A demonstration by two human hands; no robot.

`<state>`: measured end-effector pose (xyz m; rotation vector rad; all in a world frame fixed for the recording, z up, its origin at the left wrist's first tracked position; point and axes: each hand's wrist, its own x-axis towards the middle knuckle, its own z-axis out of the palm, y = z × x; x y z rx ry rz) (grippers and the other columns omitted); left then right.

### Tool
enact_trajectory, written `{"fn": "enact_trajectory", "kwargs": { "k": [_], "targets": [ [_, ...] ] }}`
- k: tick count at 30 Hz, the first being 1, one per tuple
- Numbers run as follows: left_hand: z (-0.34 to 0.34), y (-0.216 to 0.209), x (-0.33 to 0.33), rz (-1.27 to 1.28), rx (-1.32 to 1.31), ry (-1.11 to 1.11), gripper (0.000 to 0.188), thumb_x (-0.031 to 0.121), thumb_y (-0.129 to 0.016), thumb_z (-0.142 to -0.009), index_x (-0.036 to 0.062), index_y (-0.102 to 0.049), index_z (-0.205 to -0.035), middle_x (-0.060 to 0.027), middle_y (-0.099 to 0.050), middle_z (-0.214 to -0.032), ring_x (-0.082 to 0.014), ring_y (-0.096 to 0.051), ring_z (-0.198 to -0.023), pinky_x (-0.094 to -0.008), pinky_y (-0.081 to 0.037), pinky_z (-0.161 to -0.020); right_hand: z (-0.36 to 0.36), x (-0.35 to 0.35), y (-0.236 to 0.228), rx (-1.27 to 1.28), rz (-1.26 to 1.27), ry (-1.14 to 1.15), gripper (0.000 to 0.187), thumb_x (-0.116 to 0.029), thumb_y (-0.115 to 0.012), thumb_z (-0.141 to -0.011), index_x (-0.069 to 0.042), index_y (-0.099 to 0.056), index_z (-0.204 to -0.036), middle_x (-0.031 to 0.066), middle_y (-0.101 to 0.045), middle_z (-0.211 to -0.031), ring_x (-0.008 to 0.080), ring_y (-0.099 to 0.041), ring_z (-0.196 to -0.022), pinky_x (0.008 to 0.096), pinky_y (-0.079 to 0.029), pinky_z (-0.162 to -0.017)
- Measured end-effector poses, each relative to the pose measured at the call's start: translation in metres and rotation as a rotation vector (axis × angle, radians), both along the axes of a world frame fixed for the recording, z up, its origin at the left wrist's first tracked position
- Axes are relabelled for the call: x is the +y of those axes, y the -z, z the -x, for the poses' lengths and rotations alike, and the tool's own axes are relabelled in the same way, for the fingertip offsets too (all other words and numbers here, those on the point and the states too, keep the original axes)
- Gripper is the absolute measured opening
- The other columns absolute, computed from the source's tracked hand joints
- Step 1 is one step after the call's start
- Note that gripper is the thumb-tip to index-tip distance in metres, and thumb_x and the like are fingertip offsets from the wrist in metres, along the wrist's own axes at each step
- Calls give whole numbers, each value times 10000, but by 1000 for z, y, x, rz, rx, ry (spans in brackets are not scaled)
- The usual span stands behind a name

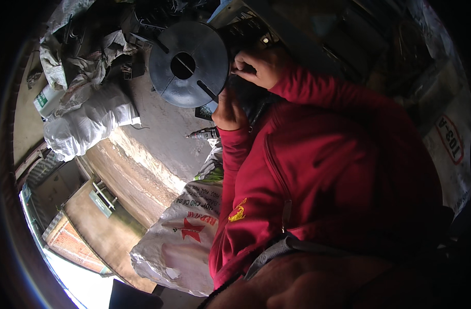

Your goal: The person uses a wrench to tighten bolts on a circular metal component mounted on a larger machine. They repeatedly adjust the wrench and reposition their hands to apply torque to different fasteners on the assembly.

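A dark grey reel point(168, 85) with a round centre hole and narrow slots faces me at the upper middle. My left hand point(229, 110) is closed at its lower right rim, thumb raised against the edge; its other fingers are mostly hidden. Just right of the rim, my right hand point(262, 67) is curled with thumb and forefinger close together. Whatever may be between those fingertips is too small and dark to make out. Below the left hand, a slim grey and black tool point(203, 134) lies near my sleeve.
A full white sack point(94, 123) lies at left beside a white jug point(47, 101). Another white sack with a red star point(181, 247) stands near my left arm. Crumpled sheeting point(86, 69) is piled at upper left. Dark equipment fills the upper right.
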<state>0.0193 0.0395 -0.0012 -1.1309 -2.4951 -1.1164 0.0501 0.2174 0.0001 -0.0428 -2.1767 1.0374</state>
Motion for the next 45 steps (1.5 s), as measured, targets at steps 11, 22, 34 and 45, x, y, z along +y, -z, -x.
{"fn": "enact_trajectory", "kwargs": {
  "k": [11,22,34,45],
  "targets": [
    [-6,-3,6,-13,-80,44,456,70,-411,-948,35,-403,-1403,-204,-618,-1191,-87,-526,-572,-246,-437,-501,-2,2,4,-42,15,-32,225,-135,-753,-764,-93,-547,-845,5,-679,-798,174,-682,-709,275,-540,-602],
    [-15,-20,-12,-200,-357,-67,358,169,-433,-986,10,-461,-1305,-30,-559,-614,-81,-499,-526,-229,-421,-518,6,-3,10,34,-70,-99,257,-124,-738,-768,-79,-634,-998,52,-682,-880,232,-676,-789,291,-546,-679],
    [-8,-26,-1,-102,-55,2,501,-54,-479,-874,41,-459,-1365,-208,-609,-1199,-221,-678,-762,-271,-510,-690,5,-5,-6,77,-114,27,239,-162,-745,-768,-106,-602,-950,-15,-697,-804,157,-677,-666,264,-518,-550],
    [-6,-14,0,-162,-156,-3,542,52,-582,-847,219,-496,-1356,-161,-619,-691,-305,-612,-568,-369,-471,-531,6,-4,-3,17,-48,3,272,-157,-764,-748,-97,-594,-950,-10,-707,-806,166,-689,-692,267,-525,-564]
  ]
}}
